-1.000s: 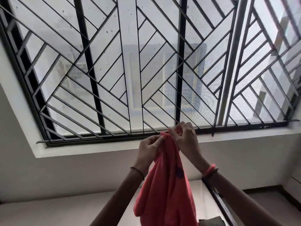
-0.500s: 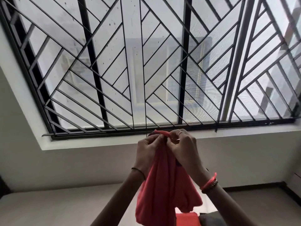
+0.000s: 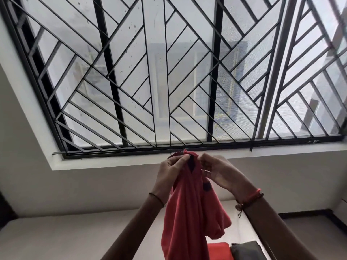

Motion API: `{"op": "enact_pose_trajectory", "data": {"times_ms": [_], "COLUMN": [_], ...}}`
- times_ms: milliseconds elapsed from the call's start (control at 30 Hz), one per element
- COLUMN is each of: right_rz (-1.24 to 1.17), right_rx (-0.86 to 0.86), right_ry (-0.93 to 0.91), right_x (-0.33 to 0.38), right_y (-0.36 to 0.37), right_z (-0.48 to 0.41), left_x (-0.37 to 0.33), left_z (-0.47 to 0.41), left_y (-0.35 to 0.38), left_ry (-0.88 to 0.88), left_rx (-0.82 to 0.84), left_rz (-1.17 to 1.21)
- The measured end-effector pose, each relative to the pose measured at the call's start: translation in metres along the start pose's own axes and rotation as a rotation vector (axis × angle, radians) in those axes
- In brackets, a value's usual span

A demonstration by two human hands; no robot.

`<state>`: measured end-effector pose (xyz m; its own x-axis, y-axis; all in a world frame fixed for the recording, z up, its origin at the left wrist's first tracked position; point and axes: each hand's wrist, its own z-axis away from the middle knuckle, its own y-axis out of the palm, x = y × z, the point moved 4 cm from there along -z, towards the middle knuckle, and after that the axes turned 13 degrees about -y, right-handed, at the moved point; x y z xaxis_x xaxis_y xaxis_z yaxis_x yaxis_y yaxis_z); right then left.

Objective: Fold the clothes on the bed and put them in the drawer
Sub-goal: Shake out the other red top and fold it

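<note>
Diagonal-barred window (image 3: 187, 72), limp coral garment (image 3: 185, 212) pinched aloft

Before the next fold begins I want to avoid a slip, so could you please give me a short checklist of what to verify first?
1. Left hand pinches the top edge of the coral garment: ok.
2. Right hand pinches the same edge: ok.
3. Garment spread out for folding: not ok; the hands are close together and it hangs bunched.
4. Bare bed surface to lay it on, lower left: ok.
5. Garment clear of the red folded piece and the dark grey item below: cannot tell.
6. Drawer ready: cannot tell; it is not in view.
</note>
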<state>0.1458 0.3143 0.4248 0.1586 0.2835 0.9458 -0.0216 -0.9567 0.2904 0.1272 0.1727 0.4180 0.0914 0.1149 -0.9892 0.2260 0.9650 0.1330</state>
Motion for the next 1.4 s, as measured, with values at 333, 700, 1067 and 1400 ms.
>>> {"op": "enact_pose_trajectory", "data": {"times_ms": [333, 700, 1067, 1400], "right_rz": [0.180, 0.447, 0.756, 0.773], "right_rx": [0.008, 0.160, 0.114, 0.058], "right_ry": [-0.237, -0.333, -0.558, -0.628], "right_x": [0.007, 0.013, 0.030, 0.029], "right_y": [-0.001, -0.003, -0.001, 0.003], "right_z": [-0.003, 0.001, 0.003, 0.013], "left_x": [-0.008, -0.009, -0.018, -0.041], "left_z": [-0.003, -0.005, -0.006, -0.021], "left_y": [0.002, -0.002, -0.006, -0.005], "left_ry": [0.191, 0.361, 0.448, 0.795], "left_rx": [0.023, -0.146, -0.003, 0.181], "left_rz": [-0.203, -0.487, -0.586, -1.264]}}
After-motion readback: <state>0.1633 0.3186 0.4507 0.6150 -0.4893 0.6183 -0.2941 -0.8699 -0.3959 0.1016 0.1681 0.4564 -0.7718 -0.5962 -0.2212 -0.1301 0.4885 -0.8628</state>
